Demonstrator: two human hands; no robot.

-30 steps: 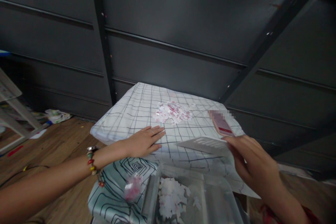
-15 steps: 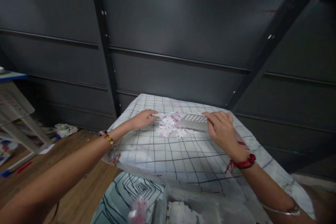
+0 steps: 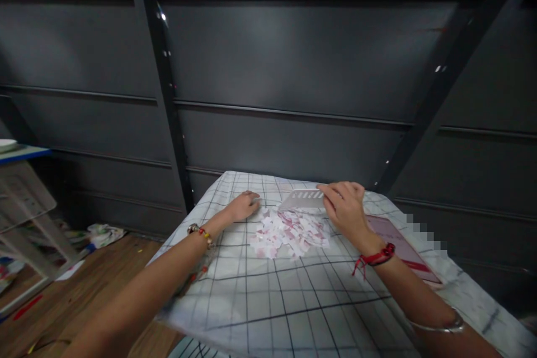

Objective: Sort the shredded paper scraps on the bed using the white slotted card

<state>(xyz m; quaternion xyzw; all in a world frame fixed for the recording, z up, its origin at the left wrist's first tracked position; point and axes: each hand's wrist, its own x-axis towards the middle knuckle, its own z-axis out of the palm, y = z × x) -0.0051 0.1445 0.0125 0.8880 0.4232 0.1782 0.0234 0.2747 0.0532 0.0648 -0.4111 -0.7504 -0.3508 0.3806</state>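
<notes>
A heap of torn white and pinkish paper scraps [image 3: 289,235] lies on a white cloth with a dark grid [image 3: 268,302]. My right hand [image 3: 346,210] pinches the right end of a thin whitish slotted plate [image 3: 302,199], tilted along the far edge of the heap. What the plate is exactly, I cannot make out. My left hand [image 3: 243,205] hovers or rests low over the cloth at the far left of the heap, fingers loosely stretched and thumb apart. Nothing clear shows in it.
A flat pink rectangle with a red band [image 3: 403,249] lies on the cloth beside my right forearm. Behind the table rises a dark panelled wall [image 3: 293,56]. To the left stand a desk with a blue edge [image 3: 25,154] and, on the wooden floor, a crumpled bag [image 3: 104,235].
The view has tilted upward, and the clear box at the bottom is out of sight. The plate now stands behind the scraps, with more of the heap and the pink rectangle uncovered.
</notes>
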